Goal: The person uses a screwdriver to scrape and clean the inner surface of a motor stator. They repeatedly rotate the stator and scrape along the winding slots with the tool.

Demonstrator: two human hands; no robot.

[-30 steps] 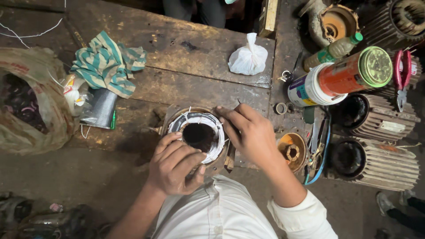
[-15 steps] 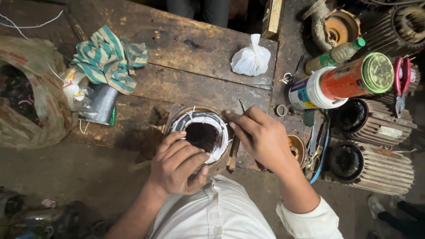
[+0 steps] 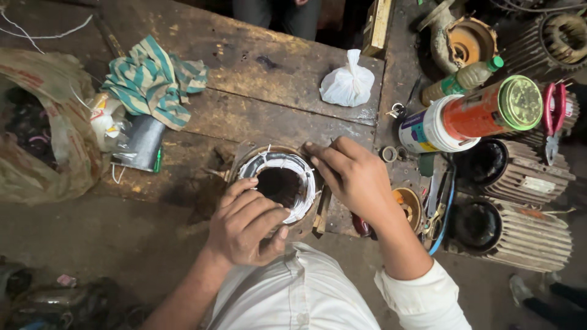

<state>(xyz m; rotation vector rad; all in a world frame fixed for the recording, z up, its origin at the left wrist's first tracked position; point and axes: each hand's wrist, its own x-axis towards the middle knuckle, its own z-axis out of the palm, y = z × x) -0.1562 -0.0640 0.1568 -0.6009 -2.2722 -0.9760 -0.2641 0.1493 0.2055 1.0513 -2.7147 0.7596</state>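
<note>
The fingers (image 3: pixel 318 160) of the right hand (image 3: pixel 354 177) are held close together and nearly straight, their tips pressed on the upper right rim of the motor stator (image 3: pixel 278 183); nothing is seen to be gripped between them. Compared with a second ago, this hand is found shifted slightly to the right and upward along the rim, so the white-bound winding is now more exposed on its right side, and the work appears to be carried round the coil's edge. The left hand (image 3: pixel 247 223) is kept curled over the lower left of the ring, as it was before, fingers bent loosely onto the white lacing and the thumb tucked beneath; whether anything thin is pinched there cannot be told. The stator is set on the dark wooden counter (image 3: pixel 257 79), at the middle of the frame. A striped cloth (image 3: pixel 153 82) is seen at upper left, a knotted white bag (image 3: pixel 348 82) at upper centre, and a red can (image 3: pixel 489 110) at right.
</note>
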